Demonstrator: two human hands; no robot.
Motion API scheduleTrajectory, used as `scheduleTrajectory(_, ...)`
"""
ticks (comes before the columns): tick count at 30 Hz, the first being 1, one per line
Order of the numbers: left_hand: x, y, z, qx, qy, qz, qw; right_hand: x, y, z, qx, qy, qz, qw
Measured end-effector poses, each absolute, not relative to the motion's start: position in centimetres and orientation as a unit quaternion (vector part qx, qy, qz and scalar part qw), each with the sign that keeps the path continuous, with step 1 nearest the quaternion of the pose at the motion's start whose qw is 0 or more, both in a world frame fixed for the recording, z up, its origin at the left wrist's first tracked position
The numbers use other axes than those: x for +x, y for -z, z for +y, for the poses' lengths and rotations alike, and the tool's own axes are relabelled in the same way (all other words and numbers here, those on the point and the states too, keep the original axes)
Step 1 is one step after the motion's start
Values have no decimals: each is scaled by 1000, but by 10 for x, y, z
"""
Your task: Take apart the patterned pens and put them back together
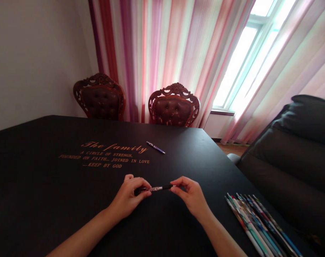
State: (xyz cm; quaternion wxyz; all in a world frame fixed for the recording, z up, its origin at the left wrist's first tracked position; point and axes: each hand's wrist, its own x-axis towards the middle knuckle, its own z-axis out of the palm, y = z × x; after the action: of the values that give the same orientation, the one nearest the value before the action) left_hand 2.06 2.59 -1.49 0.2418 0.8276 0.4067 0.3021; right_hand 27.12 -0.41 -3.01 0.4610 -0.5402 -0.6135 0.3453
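Between my two hands a slim pen (156, 188) with a patterned barrel and a black grip section is held level, just over the dark table (79, 200). My left hand (131, 192) pinches its left part between thumb and fingers. At the other end, my right hand (188, 195) pinches the tip side, by the black grip. Farther off, a second pen (155, 147), blue and white patterned, lies slantwise on the tabletop beside the gold lettering (115, 148).
Several pens (258, 225) lie side by side at the table's right edge. A black leather sofa (290, 157) stands to the right. Two carved chairs, one left (102, 98) and one in the middle (174, 107), stand at the far edge, before striped curtains (167, 46).
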Motion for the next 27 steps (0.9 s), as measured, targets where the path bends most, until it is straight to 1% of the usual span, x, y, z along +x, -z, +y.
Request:
scheduleTrajectory(4, 21, 16, 25, 831, -308, 397, 240, 267, 23, -7, -545, -344, -619, 448)
scheduleTrajectory(10, 22, 16, 22, 846, -314, 366, 226, 257, 22, -12, -569, -239, -679, 398)
scheduleTrajectory(13, 22, 16, 22, 852, -311, 359, 221, 253, 29, -14, -575, -235, -686, 380)
scheduleTrajectory(18, 19, 21, 29, 840, -322, 378, 218, 256, 27, -13, -542, -276, -679, 412)
scheduleTrajectory(22, 19, 24, 31, 828, -337, 391, 220, 260, 21, -11, -519, -262, -690, 430)
scheduleTrajectory(27, 20, 22, 28, 835, -333, 376, 222, 261, 23, -11, -528, -221, -719, 395)
